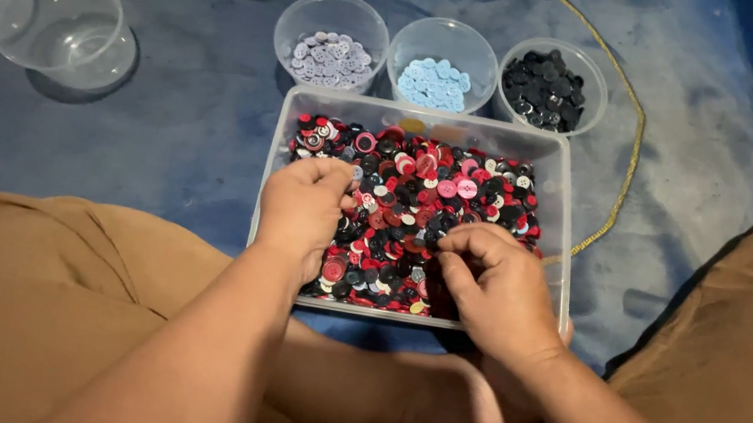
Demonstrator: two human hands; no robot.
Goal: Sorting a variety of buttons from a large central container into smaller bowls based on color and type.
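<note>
Head view: a clear rectangular tray point(561, 219) of mixed red, black, pink and white buttons point(418, 198) is seen on a blue cloth point(170, 131), between the person's knees. The left hand point(303, 206) is laid on the pile with fingers curled together; whether a button is pinched cannot be told. The right hand point(495, 284) is bent into the pile, fingertips closed together among buttons. Behind the tray, three cups are set: lilac buttons point(330, 57), light blue buttons point(435, 83), black buttons point(544, 89)
</note>
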